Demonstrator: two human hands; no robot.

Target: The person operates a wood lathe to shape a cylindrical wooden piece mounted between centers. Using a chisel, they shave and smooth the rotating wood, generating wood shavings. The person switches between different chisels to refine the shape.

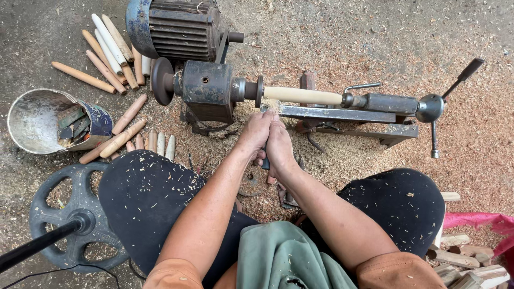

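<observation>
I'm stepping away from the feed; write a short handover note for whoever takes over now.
Left hand and right hand: clasped together on a tool handle, its tip at the left end of the blank, on the rest.
Blank: pale, round, mounted between the lathe's head and tail.
Done: turned sticks piled left; shavings everywhere.
Left: rough billets at lower right.

Turned wooden sticks (110, 51) beside a metal bucket (37, 120).
</observation>
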